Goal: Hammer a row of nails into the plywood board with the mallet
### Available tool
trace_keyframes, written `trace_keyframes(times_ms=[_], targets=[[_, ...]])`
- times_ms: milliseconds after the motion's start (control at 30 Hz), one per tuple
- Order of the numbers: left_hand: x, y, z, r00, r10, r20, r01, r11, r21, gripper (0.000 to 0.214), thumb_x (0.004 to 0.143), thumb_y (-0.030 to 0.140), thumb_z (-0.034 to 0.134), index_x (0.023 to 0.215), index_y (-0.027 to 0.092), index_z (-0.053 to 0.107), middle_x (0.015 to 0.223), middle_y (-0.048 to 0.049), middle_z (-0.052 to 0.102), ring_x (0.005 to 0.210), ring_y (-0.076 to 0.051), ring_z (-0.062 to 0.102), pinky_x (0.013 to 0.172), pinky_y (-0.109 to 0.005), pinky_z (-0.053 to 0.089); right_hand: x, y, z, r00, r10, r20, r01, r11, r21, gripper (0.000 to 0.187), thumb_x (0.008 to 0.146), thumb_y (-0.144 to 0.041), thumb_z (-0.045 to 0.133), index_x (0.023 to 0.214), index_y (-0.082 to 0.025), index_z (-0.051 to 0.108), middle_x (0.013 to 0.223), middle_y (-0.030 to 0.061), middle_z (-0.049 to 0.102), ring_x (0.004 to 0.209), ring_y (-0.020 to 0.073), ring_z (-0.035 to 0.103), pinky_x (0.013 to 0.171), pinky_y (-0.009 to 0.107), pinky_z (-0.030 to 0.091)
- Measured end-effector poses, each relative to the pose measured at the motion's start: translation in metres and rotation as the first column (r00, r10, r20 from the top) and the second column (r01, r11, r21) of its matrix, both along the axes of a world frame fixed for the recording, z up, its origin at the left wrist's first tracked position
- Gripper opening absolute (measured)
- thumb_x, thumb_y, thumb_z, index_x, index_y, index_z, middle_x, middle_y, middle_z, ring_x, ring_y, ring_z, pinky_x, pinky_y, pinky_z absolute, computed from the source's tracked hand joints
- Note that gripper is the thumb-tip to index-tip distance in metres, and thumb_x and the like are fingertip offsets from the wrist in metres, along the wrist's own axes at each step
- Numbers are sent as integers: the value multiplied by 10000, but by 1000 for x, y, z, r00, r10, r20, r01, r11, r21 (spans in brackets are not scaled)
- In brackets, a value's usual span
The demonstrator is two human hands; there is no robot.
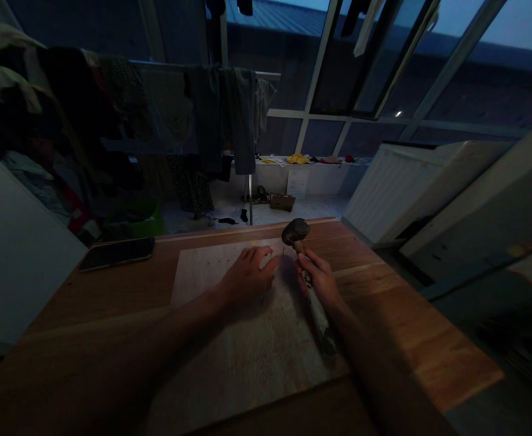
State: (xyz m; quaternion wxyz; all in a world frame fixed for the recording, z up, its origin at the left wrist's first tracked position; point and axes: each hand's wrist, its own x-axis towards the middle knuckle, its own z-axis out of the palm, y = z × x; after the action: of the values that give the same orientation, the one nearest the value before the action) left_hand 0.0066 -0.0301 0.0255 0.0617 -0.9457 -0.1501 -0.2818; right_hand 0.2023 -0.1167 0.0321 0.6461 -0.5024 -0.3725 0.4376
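My right hand [317,275] is wrapped around the upper handle of a hammer [315,309]. Its dark, blunt head points away from me above the far edge of a pale wooden board [248,357], and its worn handle slants back toward me. My left hand [251,272] is over the board's far half, fingers curled and thumb brought toward the index finger; what they hold is too dim to tell. Just right of the left thumb, a thin nail [283,250] appears to stand up. Several small dark dots, perhaps nail heads, mark the board's far left part.
The board rests on a brown wooden table [397,309]. A phone [118,253] lies at the table's far left corner. Beyond are a rack of hanging clothes [220,109], a green basin [148,221], a small cardboard box [282,201] and a white ribbed cabinet [393,188].
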Motion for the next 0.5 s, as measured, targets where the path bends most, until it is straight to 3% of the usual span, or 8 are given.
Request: trace_keyframes(times_ms=[67,167,233,333,500], targets=[[-2,-2,-1,988,-129,-84,132,991,34,291,952,120,573,1224,154,671,1277,-162,656,1149,-287,627,980,-440,530,0,0,-1,1000,10,5,-10,1000,-4,503,678,-635,851,815,-224,595,560,-89,545,284,70,419,261,216,298],[-5,3,-1,912,-356,-204,376,924,71,205,972,98,557,1110,156,696,1151,-121,722,1056,-234,668,915,-363,547,0,0,-1,999,25,41,-25,1000,-4,505,696,-653,834,779,-220,589,549,-89,531,276,74,423,262,219,291],[-9,6,0,871,-419,-256,456,884,103,197,971,73,553,1090,141,695,1099,-116,745,997,-216,687,865,-327,554,-1,0,0,998,29,63,-29,1000,-2,501,708,-655,826,772,-218,590,553,-85,535,274,74,429,261,219,284],[-17,8,2,858,-417,-299,469,874,126,209,971,47,537,1066,145,695,1043,-114,758,931,-203,700,821,-301,558,-1,0,1,997,32,73,-32,999,-7,489,717,-649,820,803,-218,608,558,-85,538,280,78,435,263,221,288],[-25,13,6,873,-358,-332,401,914,70,240,956,46,554,1110,159,700,850,-80,738,809,-198,690,746,-287,558,-1,-2,0,997,27,70,-25,999,-23,476,712,-637,822,818,-222,613,570,-85,540,290,82,431,267,233,301]])
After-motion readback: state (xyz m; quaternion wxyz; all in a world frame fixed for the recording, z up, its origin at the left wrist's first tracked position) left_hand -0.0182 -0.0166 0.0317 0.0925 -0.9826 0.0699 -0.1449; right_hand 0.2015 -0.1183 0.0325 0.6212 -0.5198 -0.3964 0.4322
